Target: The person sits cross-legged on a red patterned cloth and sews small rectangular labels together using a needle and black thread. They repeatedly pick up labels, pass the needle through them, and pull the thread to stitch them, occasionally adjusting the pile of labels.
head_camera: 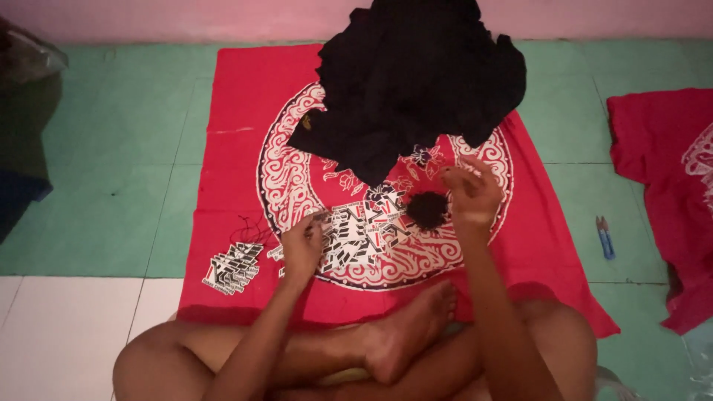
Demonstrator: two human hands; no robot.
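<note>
I sit cross-legged on the floor over a red cloth printed with a white circular ornament. My left hand pinches one of the black-and-white paper tags spread in a loose heap on the cloth. My right hand is raised just above the cloth, fingers pinched together on what looks like a thin black thread; it is too fine to be sure. A dark tangled bundle of black threads lies just left of that hand. A pile of black garments lies at the far side.
A small stack of the same tags and a few loose threads lie at the cloth's near left. Blue thread snips rest on the green floor at right, beside another red printed cloth. A dark object sits at far left.
</note>
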